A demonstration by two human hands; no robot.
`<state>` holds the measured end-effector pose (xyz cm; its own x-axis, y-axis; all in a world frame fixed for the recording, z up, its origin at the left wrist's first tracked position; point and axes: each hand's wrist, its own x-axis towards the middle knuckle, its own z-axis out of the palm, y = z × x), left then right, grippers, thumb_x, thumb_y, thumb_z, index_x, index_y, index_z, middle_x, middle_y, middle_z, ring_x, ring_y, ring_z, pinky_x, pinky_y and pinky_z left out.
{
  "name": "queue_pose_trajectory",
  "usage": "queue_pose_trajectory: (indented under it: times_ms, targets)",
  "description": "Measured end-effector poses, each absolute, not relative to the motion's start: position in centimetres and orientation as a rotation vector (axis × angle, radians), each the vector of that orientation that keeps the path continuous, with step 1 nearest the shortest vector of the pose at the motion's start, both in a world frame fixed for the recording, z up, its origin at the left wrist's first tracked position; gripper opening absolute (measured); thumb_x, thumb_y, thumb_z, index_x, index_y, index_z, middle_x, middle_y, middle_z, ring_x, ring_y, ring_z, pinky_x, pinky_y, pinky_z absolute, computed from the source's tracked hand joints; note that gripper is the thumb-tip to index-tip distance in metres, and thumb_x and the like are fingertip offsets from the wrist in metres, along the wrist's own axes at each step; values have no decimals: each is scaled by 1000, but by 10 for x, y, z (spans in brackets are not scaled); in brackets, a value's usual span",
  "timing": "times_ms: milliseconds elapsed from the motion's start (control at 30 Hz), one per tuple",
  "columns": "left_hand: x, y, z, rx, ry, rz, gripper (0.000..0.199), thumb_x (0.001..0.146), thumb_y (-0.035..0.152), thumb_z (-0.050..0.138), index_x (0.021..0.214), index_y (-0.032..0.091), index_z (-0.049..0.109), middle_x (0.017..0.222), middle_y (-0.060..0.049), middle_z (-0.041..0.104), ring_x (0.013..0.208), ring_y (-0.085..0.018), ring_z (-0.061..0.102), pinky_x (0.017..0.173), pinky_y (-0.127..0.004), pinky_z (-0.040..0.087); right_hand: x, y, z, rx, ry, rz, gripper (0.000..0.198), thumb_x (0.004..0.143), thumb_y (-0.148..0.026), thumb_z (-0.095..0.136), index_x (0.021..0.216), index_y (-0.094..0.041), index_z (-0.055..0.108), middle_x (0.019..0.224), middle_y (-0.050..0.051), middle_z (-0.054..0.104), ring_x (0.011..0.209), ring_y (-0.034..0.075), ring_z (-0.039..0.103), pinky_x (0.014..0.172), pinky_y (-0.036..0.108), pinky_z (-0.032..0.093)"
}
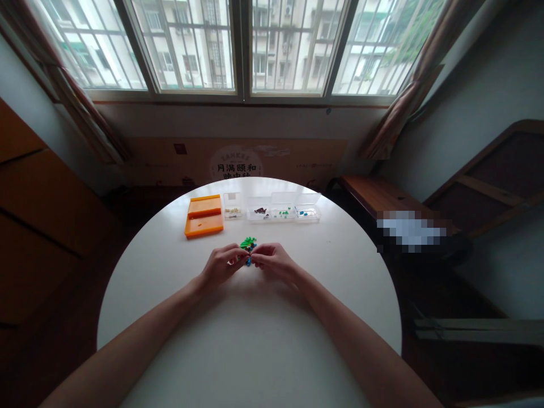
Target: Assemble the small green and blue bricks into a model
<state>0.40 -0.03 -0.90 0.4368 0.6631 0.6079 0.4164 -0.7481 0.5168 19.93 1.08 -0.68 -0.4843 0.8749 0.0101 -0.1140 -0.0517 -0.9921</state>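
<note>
A small model of green, blue and dark toy building bricks (248, 243) is at the middle of the white round table. My left hand (221, 262) is closed on its left side, thumb and fingers pinched around it. From the right, my right hand (272, 259) pinches at the model, with its fingertips meeting those of the left. Whether a separate small piece is between the right fingertips is too small to tell. Part of the model is hidden behind my fingers.
Beyond my hands stands an orange two-level tray (204, 225) at the left. Beside it, clear plastic boxes hold cream pieces (232, 210), dark pieces (260, 210), green pieces (284, 213) and blue pieces (302, 213). A wooden bench (382, 195) stands right of the table (255, 340).
</note>
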Motion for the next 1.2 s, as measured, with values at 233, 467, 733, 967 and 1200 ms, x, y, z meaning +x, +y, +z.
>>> queue_pose_trajectory:
  times_ms: [233, 467, 733, 967, 1200]
  targets:
    - [5, 0, -11, 2405, 954, 1236, 16, 85, 28, 55, 87, 16, 66, 72, -3, 61, 53, -6, 52, 51, -17, 43, 198, 10, -4, -852, -1511, 1611, 33, 65, -42, 72, 78, -12, 69, 64, 3, 64, 54, 10, 53, 52, 22, 40]
    - [4, 1, -11, 2425, 967, 1199, 13, 84, 22, 56, 90, 16, 66, 74, -3, 62, 54, -6, 53, 53, -17, 44, 197, 9, -2, -851, -1509, 1608, 29, 66, -40, 71, 74, -12, 69, 62, 2, 63, 53, 9, 52, 52, 22, 39]
    - [4, 1, -11, 2430, 973, 1195, 13, 84, 22, 56, 88, 16, 66, 73, -3, 62, 54, -7, 53, 53, -17, 43, 197, 9, -5, -838, -1515, 1613, 28, 68, -39, 70, 76, -12, 68, 64, 2, 63, 53, 9, 51, 52, 22, 39]
    - [4, 1, -11, 2412, 967, 1193, 10, 82, 20, 57, 87, 16, 65, 73, -2, 61, 55, -6, 52, 53, -17, 43, 197, 9, -7, -829, -1529, 1598, 29, 69, -39, 70, 77, -11, 68, 65, 3, 63, 53, 9, 52, 52, 22, 39]
    - [4, 1, -12, 2415, 953, 1171, 10, 83, 19, 57, 87, 15, 65, 73, -2, 60, 54, -6, 51, 53, -16, 42, 196, 7, -1, -856, -1532, 1615, 34, 65, -43, 71, 72, -10, 67, 62, 2, 62, 53, 9, 51, 52, 22, 38]
